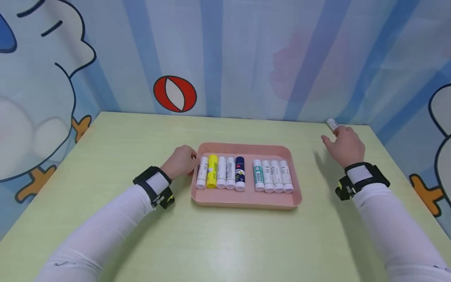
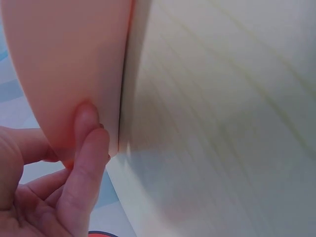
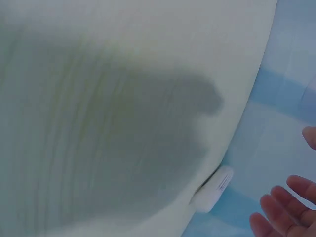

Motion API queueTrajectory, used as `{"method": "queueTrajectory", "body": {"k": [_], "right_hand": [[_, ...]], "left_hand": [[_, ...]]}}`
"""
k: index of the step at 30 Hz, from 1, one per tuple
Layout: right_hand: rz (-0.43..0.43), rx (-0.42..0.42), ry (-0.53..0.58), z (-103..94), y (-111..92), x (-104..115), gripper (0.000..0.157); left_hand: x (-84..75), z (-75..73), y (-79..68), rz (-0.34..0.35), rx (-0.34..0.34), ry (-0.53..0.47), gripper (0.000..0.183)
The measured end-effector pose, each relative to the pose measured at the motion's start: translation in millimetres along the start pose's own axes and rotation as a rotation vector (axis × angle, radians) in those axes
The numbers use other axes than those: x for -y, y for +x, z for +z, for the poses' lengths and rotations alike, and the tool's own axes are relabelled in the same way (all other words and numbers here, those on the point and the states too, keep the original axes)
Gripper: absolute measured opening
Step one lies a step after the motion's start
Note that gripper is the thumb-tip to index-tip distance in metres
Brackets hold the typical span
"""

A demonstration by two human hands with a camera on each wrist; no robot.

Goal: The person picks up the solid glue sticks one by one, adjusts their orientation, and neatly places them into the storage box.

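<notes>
My left hand (image 1: 181,161) pinches the left wall of a pink tray (image 1: 246,199), with fingers on both sides of its rim in the left wrist view. In the tray lie two groups of glue sticks, mostly white, among them a yellow glue stick (image 1: 212,171), a dark blue glue stick (image 1: 240,174) and a green-labelled glue stick (image 1: 258,175). My right hand (image 1: 346,148) reaches to the far right, thumb spread from relaxed fingers. Just beyond its fingertips a white glue stick (image 3: 213,190) lies at the table's back edge, apart from the fingers in the right wrist view.
The pale wooden table (image 1: 225,243) ends at a blue striped cloth backdrop (image 1: 232,58), printed with cartoon figures and a red ball. Black straps with small cameras circle both wrists.
</notes>
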State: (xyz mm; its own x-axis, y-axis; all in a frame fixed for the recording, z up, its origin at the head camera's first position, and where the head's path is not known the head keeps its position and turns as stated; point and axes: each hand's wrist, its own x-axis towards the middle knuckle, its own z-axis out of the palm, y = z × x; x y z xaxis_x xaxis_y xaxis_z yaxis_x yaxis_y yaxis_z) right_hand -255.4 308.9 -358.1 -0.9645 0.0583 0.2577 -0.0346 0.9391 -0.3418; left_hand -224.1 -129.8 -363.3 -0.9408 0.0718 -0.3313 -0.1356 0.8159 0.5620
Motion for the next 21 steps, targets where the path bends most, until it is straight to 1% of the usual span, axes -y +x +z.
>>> {"method": "queueTrajectory", "body": {"k": [5,6,9,16,21], "right_hand": [[0.119,0.074,0.011,0.5,13.8,-26.0,0.072],[0.135,0.088,0.019,0.6,16.3,-30.2,0.077],[0.165,0.122,0.030,-0.5,21.8,-38.2,0.085],[0.200,0.166,-0.002,-0.5,34.3,-47.2,0.094],[0.221,0.196,-0.017,1.6,40.3,-49.9,0.095]], "left_hand": [[0.3,0.4,-0.6,0.005,0.004,-0.007,0.024],[0.1,0.0,-1.2,0.005,0.004,-0.011,0.024],[-1.3,-1.6,-2.4,-0.002,0.005,-0.017,0.024],[-1.6,-2.4,-2.0,-0.011,0.002,-0.016,0.023],[-1.8,-1.5,-2.0,-0.022,-0.001,-0.017,0.023]]}}
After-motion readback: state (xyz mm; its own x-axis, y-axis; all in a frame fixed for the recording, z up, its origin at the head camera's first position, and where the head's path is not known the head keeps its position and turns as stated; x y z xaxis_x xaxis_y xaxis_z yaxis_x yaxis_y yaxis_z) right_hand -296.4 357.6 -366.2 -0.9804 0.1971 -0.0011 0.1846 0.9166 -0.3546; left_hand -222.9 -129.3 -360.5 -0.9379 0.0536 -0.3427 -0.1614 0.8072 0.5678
